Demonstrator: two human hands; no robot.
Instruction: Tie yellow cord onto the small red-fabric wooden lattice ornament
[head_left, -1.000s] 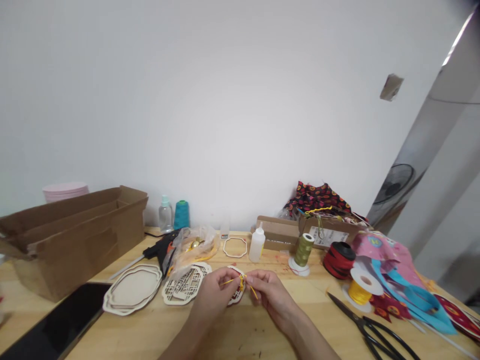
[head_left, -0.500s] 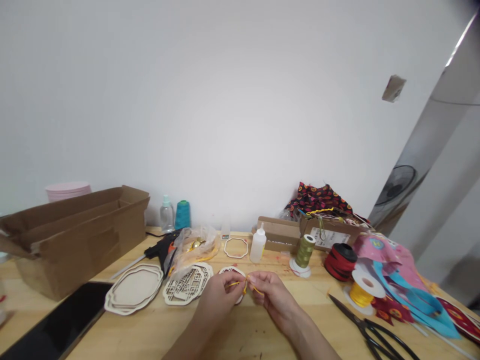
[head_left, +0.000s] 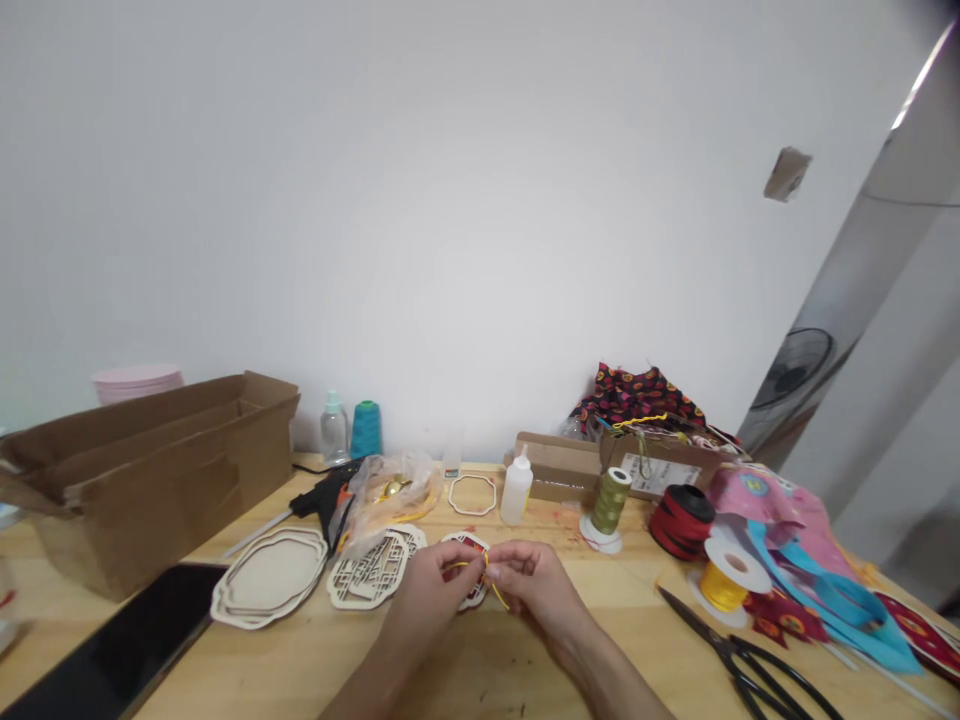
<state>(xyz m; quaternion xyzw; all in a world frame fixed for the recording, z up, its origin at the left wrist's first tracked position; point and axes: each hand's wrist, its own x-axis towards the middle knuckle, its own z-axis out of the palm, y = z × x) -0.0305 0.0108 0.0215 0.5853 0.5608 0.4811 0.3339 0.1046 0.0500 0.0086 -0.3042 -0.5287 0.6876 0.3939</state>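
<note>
My left hand [head_left: 429,592] and my right hand [head_left: 534,583] meet over the wooden table [head_left: 480,660], fingers pinched together on a thin yellow cord [head_left: 491,585]. The cord loops between both hands. Under the fingertips lies a small cream wooden cut-out piece with red inside [head_left: 469,548]; my left hand partly covers it. Stacked lattice cut-outs [head_left: 371,568] lie just left of my left hand.
A stack of oval wooden frames [head_left: 268,578], a glue gun [head_left: 324,496], a plastic bag [head_left: 390,490], a glue bottle [head_left: 516,488], a green spool [head_left: 609,500], red [head_left: 681,515] and yellow [head_left: 726,580] spools, scissors [head_left: 742,655], cardboard boxes [head_left: 150,470], coloured fabric [head_left: 795,560], a dark tablet [head_left: 120,650].
My hands have drawn closer together and the right hand has shifted slightly left. The yellow cord's loop has tightened and its loose end hangs lower between the hands.
</note>
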